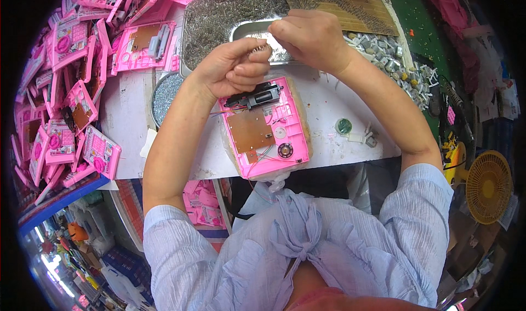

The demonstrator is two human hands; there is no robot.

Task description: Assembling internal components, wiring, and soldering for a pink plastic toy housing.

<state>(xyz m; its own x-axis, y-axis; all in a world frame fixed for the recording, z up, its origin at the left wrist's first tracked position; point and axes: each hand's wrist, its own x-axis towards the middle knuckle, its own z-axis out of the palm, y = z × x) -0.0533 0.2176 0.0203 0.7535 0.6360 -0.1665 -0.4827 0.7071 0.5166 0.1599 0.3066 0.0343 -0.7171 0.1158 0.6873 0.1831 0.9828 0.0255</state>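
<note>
My left hand (241, 64) is closed, with a small metal spring (258, 49) pinched between thumb and forefinger. Close beside it, my right hand (312, 40) is also closed in a pinch; whatever lies between those fingertips is hidden. Both hands hover over the near side of a metal tray (185, 48) heaped with small springs. Below them, an open pink plastic toy casing (298, 127) rests on a wrapped pad. It carries a brown circuit board (251, 131), a round speaker (285, 150), thin wires and a black mechanism (257, 98) near its far edge.
Pink casings (68, 42) are piled high at the left. A bowl of small screws (167, 97) stands left of the casing. Small grey-white parts (378, 51) lie at right, near brown cardboard (345, 7) holding metal pieces. A small green round item (343, 126) and a yellow fan (487, 188) are at right.
</note>
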